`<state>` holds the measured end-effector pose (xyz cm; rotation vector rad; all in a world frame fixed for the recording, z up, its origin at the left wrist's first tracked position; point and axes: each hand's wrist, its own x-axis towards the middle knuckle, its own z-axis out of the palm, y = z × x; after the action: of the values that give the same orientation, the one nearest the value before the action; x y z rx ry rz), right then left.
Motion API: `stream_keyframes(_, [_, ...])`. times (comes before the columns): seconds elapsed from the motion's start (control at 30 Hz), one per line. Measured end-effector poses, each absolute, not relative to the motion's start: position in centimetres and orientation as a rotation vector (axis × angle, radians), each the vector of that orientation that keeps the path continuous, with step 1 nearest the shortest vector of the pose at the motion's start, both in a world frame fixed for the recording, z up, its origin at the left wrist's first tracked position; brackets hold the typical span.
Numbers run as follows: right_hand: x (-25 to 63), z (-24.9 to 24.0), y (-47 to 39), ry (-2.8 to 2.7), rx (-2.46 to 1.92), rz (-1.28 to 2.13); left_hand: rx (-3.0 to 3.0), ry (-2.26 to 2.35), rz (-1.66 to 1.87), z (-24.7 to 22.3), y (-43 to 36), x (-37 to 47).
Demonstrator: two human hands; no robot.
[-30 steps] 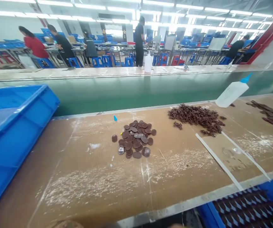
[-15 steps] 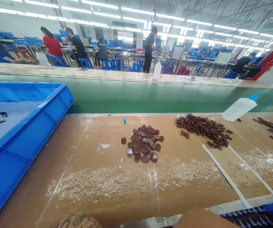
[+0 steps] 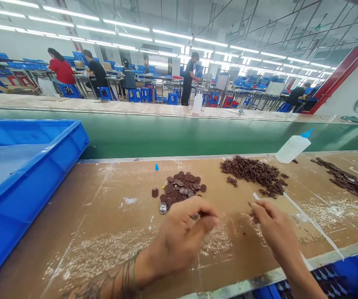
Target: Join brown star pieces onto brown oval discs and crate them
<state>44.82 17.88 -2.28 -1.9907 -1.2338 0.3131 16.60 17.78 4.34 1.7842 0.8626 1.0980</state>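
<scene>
Two bare hands work over the brown table (image 3: 104, 207) in the head view, and the step looks like fine fingertip handling, judging by their pose. The left hand (image 3: 179, 238) has its fingers curled in toward the thumb, just in front of the discs (image 3: 174, 194) and partly hiding them; the right hand (image 3: 275, 226) draws its fingertips together near the pieces (image 3: 250, 170). Whether either pinch holds anything, I cannot tell. From here, the move seems to call for a light, precise grip: such thin, flat discs would be awkward to pry up singly, and the tangled pieces could cling together.

The discs are round to oval, dark brown and mostly dull, overlapping in a loose heap left of the pieces; a silvery, glossy one (image 3: 163, 208) lies at its near edge. The pieces are small, knobbly and irregular. Farther right, more flat brown shapes (image 3: 350, 180) overlap in a long row. A translucent bottle (image 3: 292, 148) with a blue nozzle leans beyond the pieces, and a ribbed blue tray (image 3: 57, 160) stands at left. Pale flecks roughen the table.
</scene>
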Motion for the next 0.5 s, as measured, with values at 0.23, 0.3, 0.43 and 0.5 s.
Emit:
stream_keyframes(0.23, [44.3, -4.8, 26.4, -1.468, -2.132, 0.016, 2.088, 1.081, 1.217, -4.0, 21.4, 14.8])
stream_keyframes(0.3, [44.6, -5.4, 26.3, -1.518, -2.142, -0.016, 2.238, 1.073, 1.206, -4.8, 21.3, 15.5])
stream_keyframes(0.43, [45.4, -6.1, 25.6, -1.548, -2.122, 0.0, 2.372, 1.169, 1.061, -6.2, 20.8, 17.2])
stream_keyframes(0.5, [45.6, -6.2, 25.6, -1.523, -2.104, 0.032, 2.384, 1.265, 1.029, -6.8, 20.7, 17.5])
